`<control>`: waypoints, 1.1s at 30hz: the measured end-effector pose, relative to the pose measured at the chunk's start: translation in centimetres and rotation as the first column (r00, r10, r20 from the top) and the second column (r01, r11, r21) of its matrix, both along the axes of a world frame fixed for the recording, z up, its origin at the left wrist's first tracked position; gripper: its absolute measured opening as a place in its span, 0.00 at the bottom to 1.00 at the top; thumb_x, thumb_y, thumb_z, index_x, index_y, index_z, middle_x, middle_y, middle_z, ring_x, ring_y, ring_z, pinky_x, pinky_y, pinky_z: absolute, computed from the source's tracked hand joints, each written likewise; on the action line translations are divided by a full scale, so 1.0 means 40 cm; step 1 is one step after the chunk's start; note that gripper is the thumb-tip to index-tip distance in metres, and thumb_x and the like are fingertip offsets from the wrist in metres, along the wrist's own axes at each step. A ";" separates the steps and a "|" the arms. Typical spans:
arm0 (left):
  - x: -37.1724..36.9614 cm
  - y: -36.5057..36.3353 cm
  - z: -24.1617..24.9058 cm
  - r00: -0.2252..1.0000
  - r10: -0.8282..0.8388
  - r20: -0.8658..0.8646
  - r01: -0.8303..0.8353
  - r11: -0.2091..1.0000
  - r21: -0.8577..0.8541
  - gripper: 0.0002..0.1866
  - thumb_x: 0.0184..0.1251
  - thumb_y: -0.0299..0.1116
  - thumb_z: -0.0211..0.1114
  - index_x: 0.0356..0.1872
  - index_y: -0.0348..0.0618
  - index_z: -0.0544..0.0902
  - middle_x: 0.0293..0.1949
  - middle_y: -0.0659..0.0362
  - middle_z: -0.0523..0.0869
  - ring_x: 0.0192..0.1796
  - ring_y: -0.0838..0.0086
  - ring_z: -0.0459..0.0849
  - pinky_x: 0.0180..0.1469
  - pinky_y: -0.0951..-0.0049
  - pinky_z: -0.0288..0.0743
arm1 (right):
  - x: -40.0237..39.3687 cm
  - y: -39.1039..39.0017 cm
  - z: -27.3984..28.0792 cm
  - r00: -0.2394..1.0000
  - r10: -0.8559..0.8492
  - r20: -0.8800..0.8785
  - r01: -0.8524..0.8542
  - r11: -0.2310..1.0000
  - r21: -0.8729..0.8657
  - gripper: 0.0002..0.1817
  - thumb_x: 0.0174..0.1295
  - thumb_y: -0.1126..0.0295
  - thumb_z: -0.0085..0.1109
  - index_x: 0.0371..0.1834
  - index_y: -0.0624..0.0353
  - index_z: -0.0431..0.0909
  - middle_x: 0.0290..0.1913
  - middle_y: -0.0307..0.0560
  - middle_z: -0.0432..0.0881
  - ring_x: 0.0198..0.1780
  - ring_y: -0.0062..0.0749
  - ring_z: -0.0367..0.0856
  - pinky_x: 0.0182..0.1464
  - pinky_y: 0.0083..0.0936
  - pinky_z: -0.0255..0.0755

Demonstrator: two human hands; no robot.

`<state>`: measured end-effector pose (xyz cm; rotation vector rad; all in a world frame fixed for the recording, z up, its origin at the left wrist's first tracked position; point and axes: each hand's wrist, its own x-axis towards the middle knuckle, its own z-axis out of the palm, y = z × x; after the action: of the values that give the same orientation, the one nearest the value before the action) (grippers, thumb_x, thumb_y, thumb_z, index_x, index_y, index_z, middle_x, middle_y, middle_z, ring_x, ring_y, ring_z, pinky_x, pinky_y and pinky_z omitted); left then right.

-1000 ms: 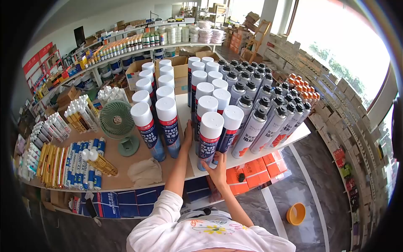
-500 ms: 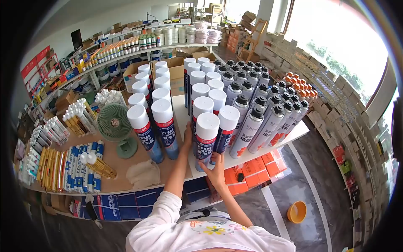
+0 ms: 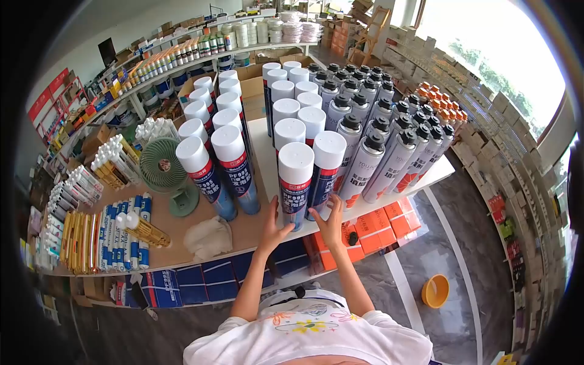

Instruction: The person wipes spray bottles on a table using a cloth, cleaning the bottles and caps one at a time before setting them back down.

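This looks like a hardware shop or its stockroom: on the counter (image 3: 255,240) stand rows of white-capped spray cans (image 3: 295,182), grouped by kind. Left of those cans are bundled tubes (image 3: 125,234); right of them, black-capped cans (image 3: 365,167). Beyond them run long shelves (image 3: 182,67) of bottles and tubs; below, packed cartons (image 3: 161,287).

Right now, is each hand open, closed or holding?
Left hand: open, beside the front white-capped can; touch unclear.
Right hand: open, near the neighbouring can; touch unclear.

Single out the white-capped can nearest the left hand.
The frontmost can, beside the left hand; its neighbour stands farther right, by the right hand.
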<state>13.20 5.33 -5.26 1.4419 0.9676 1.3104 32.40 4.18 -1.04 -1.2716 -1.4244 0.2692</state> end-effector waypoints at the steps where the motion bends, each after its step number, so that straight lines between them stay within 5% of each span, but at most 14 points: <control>1: 0.007 -0.001 0.003 0.986 -0.014 -0.167 0.025 0.998 0.063 0.52 0.59 0.39 0.73 0.77 0.31 0.49 0.76 0.41 0.55 0.79 0.54 0.54 0.78 0.59 0.50 | 0.000 0.007 0.000 1.000 0.010 -0.001 -0.010 1.000 -0.002 0.36 0.59 0.68 0.72 0.65 0.67 0.61 0.56 0.60 0.71 0.58 0.49 0.74 0.58 0.36 0.70; 2: 0.015 0.007 -0.007 0.977 0.003 -0.213 0.014 0.997 0.079 0.61 0.53 0.44 0.78 0.76 0.27 0.43 0.76 0.36 0.52 0.79 0.51 0.53 0.77 0.58 0.50 | -0.001 0.014 0.001 0.998 0.054 -0.039 -0.056 0.998 -0.043 0.38 0.58 0.69 0.72 0.67 0.67 0.60 0.58 0.61 0.71 0.60 0.50 0.73 0.60 0.37 0.70; 7: 0.011 0.048 0.008 0.936 0.028 -0.351 0.022 0.990 0.137 0.71 0.46 0.44 0.83 0.76 0.29 0.33 0.76 0.35 0.48 0.79 0.52 0.52 0.78 0.58 0.51 | 0.011 0.032 -0.023 0.977 0.141 -0.163 -0.155 0.985 -0.071 0.42 0.55 0.73 0.74 0.70 0.66 0.58 0.61 0.62 0.70 0.62 0.51 0.74 0.62 0.40 0.70; 10: 0.010 0.075 0.012 0.950 -0.140 -0.277 0.161 0.985 0.054 0.75 0.41 0.40 0.86 0.77 0.32 0.30 0.77 0.39 0.49 0.79 0.55 0.53 0.78 0.60 0.52 | 0.029 0.037 -0.017 0.976 0.174 -0.131 -0.185 0.980 -0.074 0.41 0.54 0.75 0.74 0.68 0.66 0.60 0.60 0.60 0.71 0.61 0.49 0.75 0.62 0.39 0.70; 18: 0.022 0.082 0.034 0.946 -0.246 -0.212 0.242 0.969 -0.045 0.74 0.41 0.36 0.85 0.79 0.41 0.31 0.78 0.46 0.51 0.80 0.60 0.53 0.77 0.60 0.53 | 0.037 0.052 -0.025 0.969 0.172 -0.177 -0.189 0.979 -0.080 0.39 0.50 0.74 0.78 0.64 0.65 0.63 0.56 0.55 0.77 0.60 0.41 0.76 0.63 0.37 0.70; 24: 0.045 0.079 0.067 0.944 -0.298 -0.140 0.289 0.954 -0.078 0.70 0.41 0.33 0.84 0.80 0.44 0.37 0.78 0.49 0.54 0.78 0.62 0.56 0.77 0.59 0.55 | 0.054 0.057 -0.017 0.958 0.228 -0.176 -0.243 0.967 -0.072 0.40 0.49 0.76 0.77 0.65 0.65 0.64 0.57 0.57 0.77 0.60 0.44 0.79 0.60 0.37 0.72; 33: 0.080 0.078 0.028 0.968 -0.114 -0.222 0.127 0.991 0.048 0.67 0.44 0.33 0.83 0.78 0.38 0.39 0.74 0.45 0.57 0.76 0.58 0.60 0.74 0.58 0.60 | 0.090 0.077 -0.037 0.970 0.223 -0.095 -0.233 0.965 -0.120 0.42 0.51 0.76 0.75 0.70 0.66 0.62 0.58 0.62 0.79 0.62 0.51 0.78 0.60 0.38 0.72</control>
<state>16.39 8.46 -4.15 1.6933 0.9711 1.1177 35.99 7.26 -2.51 -1.1867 -1.5042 0.5717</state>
